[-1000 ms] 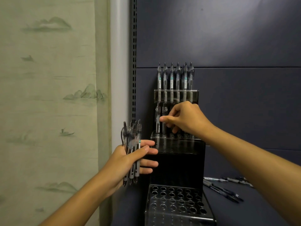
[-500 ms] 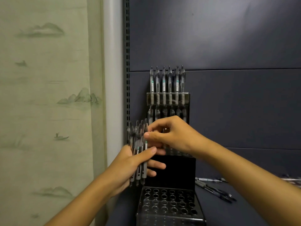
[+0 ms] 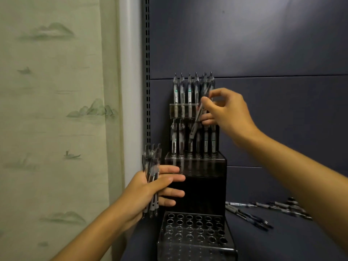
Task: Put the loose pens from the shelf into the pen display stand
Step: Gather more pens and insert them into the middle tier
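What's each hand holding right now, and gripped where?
Right hand pinches a single pen at its upper barrel, tip angled down toward the display stand. Left hand grips a bundle of pens around their lower barrels.

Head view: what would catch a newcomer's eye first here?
The tiered pen stand against the dark back panel, its top two tiers holding upright pens and its bottom tier showing bare holes. In front of the upper tiers, the right hand pinches a tilted pen; lower left, the left hand grips a bundle of pens. Loose pens lie on the shelf at right.
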A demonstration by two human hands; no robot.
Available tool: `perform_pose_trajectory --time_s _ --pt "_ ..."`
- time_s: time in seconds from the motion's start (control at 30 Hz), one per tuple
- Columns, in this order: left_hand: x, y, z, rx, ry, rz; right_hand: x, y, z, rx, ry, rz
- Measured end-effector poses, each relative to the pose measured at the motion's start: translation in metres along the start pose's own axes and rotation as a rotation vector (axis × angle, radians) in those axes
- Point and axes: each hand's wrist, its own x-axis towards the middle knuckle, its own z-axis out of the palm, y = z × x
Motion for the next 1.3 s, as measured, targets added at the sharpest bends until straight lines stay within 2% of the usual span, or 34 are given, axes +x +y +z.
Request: perform_pose_trajectory --time_s 0.2,0.6,0.77,0.93,1.1,1.3 --pt "0.001 0.000 -0.008 -0.063 0.071 -0.001 -0.001 0.023 0.001 -0.075 -0.012 0.038" --pt "0.001 -0.003 -0.005 -0.026 0.049 0.010 -0.007 0.033 0.013 -0.092 -0.098 0.051" --pt "0.000 -0.002 -0.005 -0.008 0.042 0.010 -0.013 0.032 0.017 -0.196 -0.255 0.057" --pt "0.000 -0.002 -0.005 -0.007 0.044 0.009 -0.013 0.029 0.017 -0.257 -0.243 0.060" --pt "-0.001 -0.002 -0.004 -0.015 0.041 0.006 -0.014 0.031 0.018 -0.385 -0.313 0.110" --pt "-0.002 -0.002 -0.003 -0.023 0.045 0.003 -0.019 0.029 0.010 -0.463 -0.258 0.056"
